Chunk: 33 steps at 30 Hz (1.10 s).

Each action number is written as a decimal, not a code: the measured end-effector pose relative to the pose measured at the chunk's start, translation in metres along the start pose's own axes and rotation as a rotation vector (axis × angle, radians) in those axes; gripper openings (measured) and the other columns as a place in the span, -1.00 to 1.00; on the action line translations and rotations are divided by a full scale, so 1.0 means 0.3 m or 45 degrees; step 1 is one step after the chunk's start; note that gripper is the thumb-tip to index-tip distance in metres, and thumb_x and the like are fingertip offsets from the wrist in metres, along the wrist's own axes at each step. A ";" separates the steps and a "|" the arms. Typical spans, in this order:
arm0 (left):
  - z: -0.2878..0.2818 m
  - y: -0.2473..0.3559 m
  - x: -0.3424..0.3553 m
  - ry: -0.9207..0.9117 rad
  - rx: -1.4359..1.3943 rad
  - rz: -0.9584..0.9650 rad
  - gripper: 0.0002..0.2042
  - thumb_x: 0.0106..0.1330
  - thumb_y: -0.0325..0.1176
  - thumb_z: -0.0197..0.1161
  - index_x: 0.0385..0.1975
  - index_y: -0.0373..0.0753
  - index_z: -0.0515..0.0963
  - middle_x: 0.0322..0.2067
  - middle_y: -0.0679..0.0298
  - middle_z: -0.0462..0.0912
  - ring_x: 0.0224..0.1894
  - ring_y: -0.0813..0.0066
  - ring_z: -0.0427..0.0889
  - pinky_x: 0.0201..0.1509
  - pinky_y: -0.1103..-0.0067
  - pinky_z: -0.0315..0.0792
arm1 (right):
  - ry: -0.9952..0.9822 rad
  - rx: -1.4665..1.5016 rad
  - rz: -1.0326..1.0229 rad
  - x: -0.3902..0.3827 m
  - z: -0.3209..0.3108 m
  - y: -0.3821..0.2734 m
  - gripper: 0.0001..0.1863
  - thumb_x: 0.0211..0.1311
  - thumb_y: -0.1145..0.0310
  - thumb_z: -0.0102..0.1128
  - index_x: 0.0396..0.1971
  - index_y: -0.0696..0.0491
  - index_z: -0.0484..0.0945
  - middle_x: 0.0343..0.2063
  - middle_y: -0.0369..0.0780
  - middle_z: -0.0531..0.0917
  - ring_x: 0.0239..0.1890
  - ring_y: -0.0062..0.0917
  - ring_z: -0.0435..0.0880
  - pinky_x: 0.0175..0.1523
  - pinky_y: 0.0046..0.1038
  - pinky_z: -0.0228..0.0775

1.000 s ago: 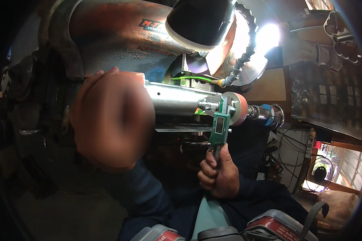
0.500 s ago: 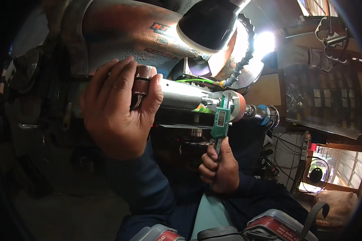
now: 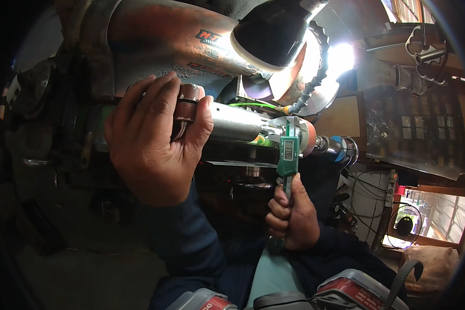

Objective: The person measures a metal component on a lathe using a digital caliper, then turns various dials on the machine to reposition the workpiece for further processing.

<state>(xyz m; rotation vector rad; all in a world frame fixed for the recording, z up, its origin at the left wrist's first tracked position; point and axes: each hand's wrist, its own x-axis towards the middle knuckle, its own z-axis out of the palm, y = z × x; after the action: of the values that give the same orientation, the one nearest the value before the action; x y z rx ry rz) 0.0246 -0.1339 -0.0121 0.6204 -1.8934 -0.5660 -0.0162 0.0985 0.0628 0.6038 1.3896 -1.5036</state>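
Observation:
My left hand (image 3: 150, 139) is closed round a worn reddish-brown cylindrical fitting (image 3: 187, 106) at the left end of a smooth metal cylinder (image 3: 232, 123). In my right hand (image 3: 294, 214) is a green digital caliper (image 3: 288, 156), held upright by its lower beam with the thumb along it. The caliper's jaws lie up at a bright workpiece, just left of a reddish disc (image 3: 308, 138); glare hides whether they touch it. Digits show on the small display.
A black lamp (image 3: 267, 33) hangs over the work, beside a segmented dark coolant hose (image 3: 315, 67). Behind stands a large worn orange machine housing (image 3: 160, 41) with a grinding wheel. At the right are a fan (image 3: 405, 226) and a hanging plastic sheet (image 3: 416, 132).
My right hand and the caliper have shifted a little to the right, and the caliper stands straighter. My left hand keeps its hold on the fitting.

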 end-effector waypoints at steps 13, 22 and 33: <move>-0.009 0.007 0.013 -0.044 0.012 0.023 -0.69 0.09 -0.44 0.49 -0.17 -0.42 0.67 -0.35 0.15 0.75 -0.16 0.18 0.72 0.01 0.38 0.57 | 0.087 -0.027 0.025 -0.017 0.030 -0.019 -0.41 0.44 -0.36 -0.31 -0.49 -0.12 0.23 -0.73 -0.46 0.08 -0.75 -0.73 -0.04 -0.66 -0.59 -0.20; -0.007 0.003 0.009 -0.054 -0.025 0.009 -0.69 0.11 -0.45 0.48 -0.17 -0.43 0.66 -0.36 0.15 0.75 -0.17 0.20 0.72 0.01 0.39 0.57 | 0.110 0.050 -0.069 0.027 0.028 0.047 -0.41 0.42 -0.38 -0.32 -0.49 -0.13 0.23 -0.73 -0.46 0.09 -0.76 -0.72 -0.03 -0.68 -0.58 -0.18; -0.003 -0.005 0.012 -0.034 -0.032 0.033 -0.70 0.10 -0.47 0.48 -0.17 -0.42 0.67 -0.35 0.13 0.75 -0.16 0.19 0.72 0.01 0.39 0.57 | 0.095 -0.048 -0.189 0.046 0.017 0.075 -0.40 0.43 -0.37 -0.30 -0.48 -0.11 0.23 -0.73 -0.44 0.07 -0.76 -0.72 -0.04 -0.67 -0.57 -0.20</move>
<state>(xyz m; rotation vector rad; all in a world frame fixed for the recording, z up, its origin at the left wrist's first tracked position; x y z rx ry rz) 0.0243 -0.1374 -0.0103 0.5738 -1.9136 -0.5825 -0.0010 0.0921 0.0416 0.5480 1.5454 -1.5820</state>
